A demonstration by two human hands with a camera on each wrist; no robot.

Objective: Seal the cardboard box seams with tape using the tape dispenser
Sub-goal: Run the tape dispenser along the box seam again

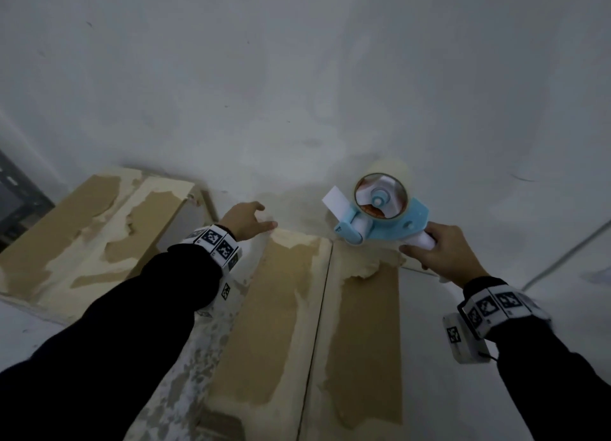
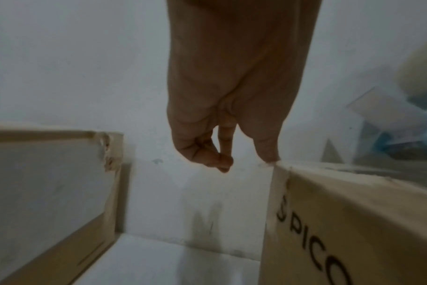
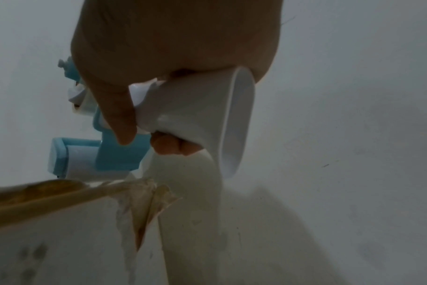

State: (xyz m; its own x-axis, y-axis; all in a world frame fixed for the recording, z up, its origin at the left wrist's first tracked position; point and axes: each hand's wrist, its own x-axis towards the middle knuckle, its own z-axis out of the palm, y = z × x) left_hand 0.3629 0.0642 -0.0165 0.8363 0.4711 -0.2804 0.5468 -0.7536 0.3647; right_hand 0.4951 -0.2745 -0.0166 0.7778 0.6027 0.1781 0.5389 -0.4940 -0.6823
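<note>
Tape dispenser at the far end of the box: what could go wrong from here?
1. The tape dispenser hangs at the far edge of the cardboard box; its loose tape end sticks up, so it may miss the centre seam.
2. The flaps' surface is torn and peeled, so tape may bond poorly.
3. The left hand touches only the far corner; the box might shift when the right hand pulls.

Dim, flat light — wrist views blurry, soft shadows, edges warped.
</note>
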